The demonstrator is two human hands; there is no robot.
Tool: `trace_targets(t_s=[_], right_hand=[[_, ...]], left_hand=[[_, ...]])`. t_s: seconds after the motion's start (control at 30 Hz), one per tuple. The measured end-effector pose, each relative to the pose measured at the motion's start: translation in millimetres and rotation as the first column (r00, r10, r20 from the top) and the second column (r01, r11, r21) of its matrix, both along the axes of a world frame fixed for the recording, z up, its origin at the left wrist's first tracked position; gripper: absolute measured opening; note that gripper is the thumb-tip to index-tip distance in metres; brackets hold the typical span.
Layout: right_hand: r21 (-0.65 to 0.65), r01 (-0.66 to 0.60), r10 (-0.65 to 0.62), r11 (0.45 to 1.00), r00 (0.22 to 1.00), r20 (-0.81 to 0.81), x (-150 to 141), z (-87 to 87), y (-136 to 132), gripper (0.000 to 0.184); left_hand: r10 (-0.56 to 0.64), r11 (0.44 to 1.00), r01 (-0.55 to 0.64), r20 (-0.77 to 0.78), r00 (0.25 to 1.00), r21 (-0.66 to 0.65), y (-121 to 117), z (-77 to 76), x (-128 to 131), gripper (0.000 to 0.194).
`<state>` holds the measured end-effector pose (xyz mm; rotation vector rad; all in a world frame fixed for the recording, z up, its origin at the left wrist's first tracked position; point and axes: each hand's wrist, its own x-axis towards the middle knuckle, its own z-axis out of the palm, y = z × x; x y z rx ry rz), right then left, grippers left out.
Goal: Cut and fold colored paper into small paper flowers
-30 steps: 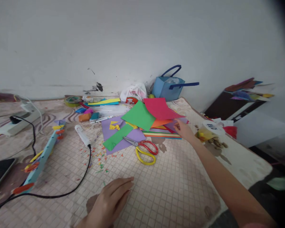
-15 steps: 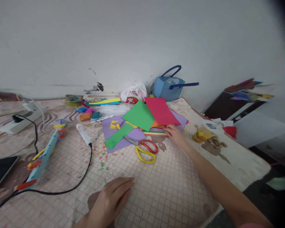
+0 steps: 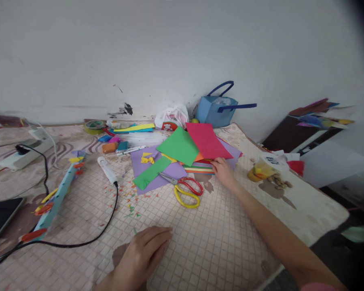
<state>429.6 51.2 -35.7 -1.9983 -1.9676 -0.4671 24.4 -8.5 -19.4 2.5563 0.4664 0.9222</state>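
My right hand [image 3: 223, 171] reaches to the near right edge of a pile of coloured paper. Its fingertips pinch the paper edge just under the red sheet [image 3: 206, 141]; exactly which sheet is hidden. A green sheet [image 3: 179, 147] overlaps the red one, and a purple sheet [image 3: 151, 184] lies beneath a green strip [image 3: 151, 173]. My left hand [image 3: 144, 250] rests on the table near the front, its fingers stretched out and nothing in them. Between both hands lie scissors [image 3: 186, 194] with one red and one yellow handle, blades pointing left onto the purple sheet.
A white device [image 3: 107, 169] trails a black cable across the left side, beside a decorated blue strip [image 3: 59, 194] and a power strip [image 3: 26, 155]. Clay packs [image 3: 109, 148] and tape [image 3: 94, 126] lie behind. A blue bag [image 3: 216, 110] stands by the wall; a yellow cup [image 3: 256, 173] lies right.
The view has shifted very slightly. My right hand stays at the paper edge and my left hand stays on the table; red paper now shows more beside the right fingertips.
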Motion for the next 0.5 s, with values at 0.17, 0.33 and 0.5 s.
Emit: trace_targets(t_s=[0.17, 0.33, 0.5], right_hand=[[-0.046, 0.039, -0.034, 0.998, 0.994, 0.1, -0.7, 5.2, 4.7, 0.027], [-0.102, 0.04, -0.018, 0.994, 0.978, 0.207, -0.1, 15.9, 14.3, 0.026], [-0.185, -0.019, 0.069, 0.983, 0.961, 0.267, -1.8, 24.0, 21.3, 0.022]], left_hand=[[-0.008, 1.0, 0.008, -0.002, 1.0, -0.015, 0.2, -1.7, -0.3, 0.028], [-0.011, 1.0, 0.011, 0.007, 1.0, -0.019, 0.8, -1.2, 0.6, 0.027], [-0.013, 1.0, 0.013, 0.018, 1.0, -0.015, 0.5, 2.0, 0.3, 0.027]])
